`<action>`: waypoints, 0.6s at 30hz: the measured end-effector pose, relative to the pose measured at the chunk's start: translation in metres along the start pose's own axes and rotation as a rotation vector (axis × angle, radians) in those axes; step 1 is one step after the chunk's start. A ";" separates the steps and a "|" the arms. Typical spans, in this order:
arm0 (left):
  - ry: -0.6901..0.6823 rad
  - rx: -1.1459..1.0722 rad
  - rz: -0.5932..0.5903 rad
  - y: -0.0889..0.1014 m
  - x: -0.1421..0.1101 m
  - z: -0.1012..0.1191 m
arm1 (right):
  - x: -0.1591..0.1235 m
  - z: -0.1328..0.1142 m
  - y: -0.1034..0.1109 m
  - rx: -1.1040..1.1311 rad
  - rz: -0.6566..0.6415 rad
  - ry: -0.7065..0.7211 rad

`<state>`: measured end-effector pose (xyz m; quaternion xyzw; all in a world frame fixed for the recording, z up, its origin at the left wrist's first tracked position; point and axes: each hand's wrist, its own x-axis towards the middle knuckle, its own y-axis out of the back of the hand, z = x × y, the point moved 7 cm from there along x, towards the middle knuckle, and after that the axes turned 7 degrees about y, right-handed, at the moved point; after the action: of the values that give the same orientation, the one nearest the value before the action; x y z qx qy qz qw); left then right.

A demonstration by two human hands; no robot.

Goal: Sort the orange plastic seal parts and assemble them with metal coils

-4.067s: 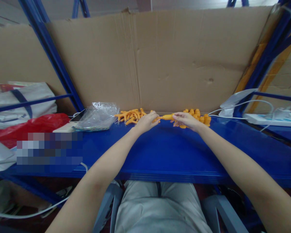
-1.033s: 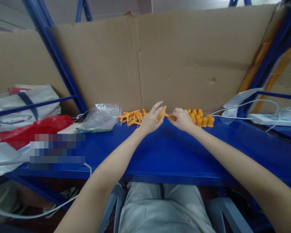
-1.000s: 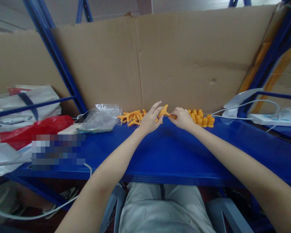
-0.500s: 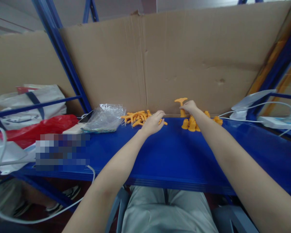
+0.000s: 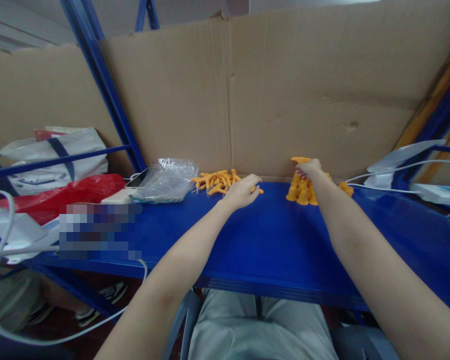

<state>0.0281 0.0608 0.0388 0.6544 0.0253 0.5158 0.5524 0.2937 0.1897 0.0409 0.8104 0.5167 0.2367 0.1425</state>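
Observation:
My left hand (image 5: pixel 243 192) is curled beside a pile of yellow branch-shaped pieces (image 5: pixel 213 178) with small metal chains. A yellow branch-shaped piece (image 5: pixel 261 191) pokes out past its fingertips, and the rest of it is hidden by the hand. Farther right, my right hand (image 5: pixel 310 167) is closed around a yellow T-shaped piece (image 5: pixel 300 160), whose flat top shows above the fingers. Just below that hand stand several yellow bell-shaped pieces (image 5: pixel 303 194) in a tight cluster. The forearm hides part of the cluster, and the lower end of the T-shaped piece is out of sight.
A clear plastic bag (image 5: pixel 168 182) lies left of the branch-shaped pile on the blue shelf (image 5: pixel 243 245). Beyond it are a red bag (image 5: pixel 71 195) and white cables. A cardboard sheet (image 5: pixel 262 90) rises behind the shelf. White plastic parts (image 5: pixel 392 167) sit at the right.
My right hand has lowered the T-shaped piece toward the bell-shaped cluster and tilted its top. My left hand has stayed by the branch-shaped pile. The whole view has shifted slightly.

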 end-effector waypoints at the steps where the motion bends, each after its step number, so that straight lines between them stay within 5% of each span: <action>1: -0.001 0.003 0.000 -0.001 0.000 0.000 | -0.001 0.003 0.000 0.006 -0.018 -0.047; 11: -0.014 0.022 -0.004 -0.003 0.000 0.001 | -0.009 0.010 -0.005 0.137 -0.054 -0.178; 18: -0.015 0.027 -0.006 -0.003 0.000 0.002 | -0.010 0.008 -0.003 0.123 -0.068 -0.138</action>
<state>0.0310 0.0606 0.0371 0.6655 0.0301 0.5088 0.5452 0.2918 0.1821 0.0303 0.8139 0.5465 0.1428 0.1357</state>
